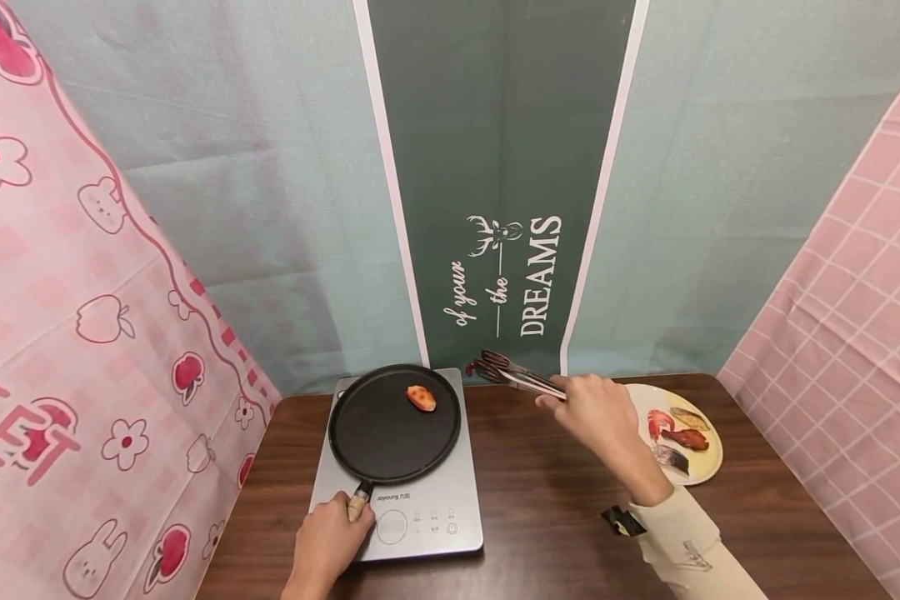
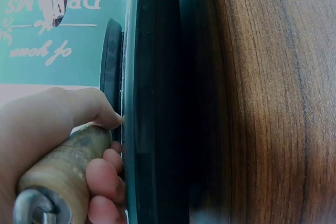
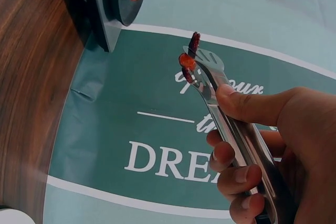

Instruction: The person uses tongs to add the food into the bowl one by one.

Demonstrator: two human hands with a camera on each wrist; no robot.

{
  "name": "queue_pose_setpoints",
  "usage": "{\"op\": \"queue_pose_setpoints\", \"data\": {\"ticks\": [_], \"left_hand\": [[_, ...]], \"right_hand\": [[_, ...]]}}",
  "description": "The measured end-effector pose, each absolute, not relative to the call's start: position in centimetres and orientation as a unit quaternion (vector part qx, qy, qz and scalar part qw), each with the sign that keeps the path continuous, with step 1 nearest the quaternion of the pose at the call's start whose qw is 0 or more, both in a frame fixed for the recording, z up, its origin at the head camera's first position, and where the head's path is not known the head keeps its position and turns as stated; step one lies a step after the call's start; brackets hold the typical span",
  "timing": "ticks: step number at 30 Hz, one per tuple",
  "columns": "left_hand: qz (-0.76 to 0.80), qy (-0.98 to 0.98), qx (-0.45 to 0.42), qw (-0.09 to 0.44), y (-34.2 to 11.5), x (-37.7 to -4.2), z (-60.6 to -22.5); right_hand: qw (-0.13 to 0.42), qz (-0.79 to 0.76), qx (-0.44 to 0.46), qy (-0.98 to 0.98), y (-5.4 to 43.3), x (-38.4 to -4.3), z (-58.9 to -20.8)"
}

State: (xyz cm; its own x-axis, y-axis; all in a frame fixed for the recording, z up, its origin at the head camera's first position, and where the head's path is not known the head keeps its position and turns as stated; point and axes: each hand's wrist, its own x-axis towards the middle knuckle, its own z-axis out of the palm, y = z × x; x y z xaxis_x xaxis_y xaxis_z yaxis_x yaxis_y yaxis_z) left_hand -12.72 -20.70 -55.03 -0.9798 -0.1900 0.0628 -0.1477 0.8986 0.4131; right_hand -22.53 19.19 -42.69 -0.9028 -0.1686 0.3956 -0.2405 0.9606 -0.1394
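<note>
My left hand (image 1: 324, 537) grips the wooden handle (image 2: 60, 169) of a round black frying pan (image 1: 390, 437). The pan sits on a silver induction cooker (image 1: 450, 492), with one orange-brown food piece (image 1: 422, 398) lying near its far right side. To the right of the cooker, my right hand (image 1: 596, 417) holds metal tongs (image 3: 239, 135) in the air, fingers and thumb wrapped around both arms. Between the tongs' slotted tips is a dark red and orange food piece (image 3: 187, 61), seen closely in the right wrist view.
A plate (image 1: 708, 473) at the right holds several foods, among them a drumstick (image 1: 686, 439) and a shrimp (image 1: 657, 422). A small black object (image 1: 622, 521) is beside the right sleeve. Printed cloths (image 1: 502, 125) hang behind the brown wooden table (image 1: 540, 500) and at both sides.
</note>
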Motion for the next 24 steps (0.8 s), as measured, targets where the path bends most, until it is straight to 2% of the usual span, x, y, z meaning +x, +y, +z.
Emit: {"op": "queue_pose_setpoints", "data": {"ticks": [24], "left_hand": [[-0.21,-0.973,0.078,0.062,-20.8,-12.8,-55.2]], "right_hand": [[0.211,0.085,0.13,-0.965,17.4,-22.6,-43.3]]}}
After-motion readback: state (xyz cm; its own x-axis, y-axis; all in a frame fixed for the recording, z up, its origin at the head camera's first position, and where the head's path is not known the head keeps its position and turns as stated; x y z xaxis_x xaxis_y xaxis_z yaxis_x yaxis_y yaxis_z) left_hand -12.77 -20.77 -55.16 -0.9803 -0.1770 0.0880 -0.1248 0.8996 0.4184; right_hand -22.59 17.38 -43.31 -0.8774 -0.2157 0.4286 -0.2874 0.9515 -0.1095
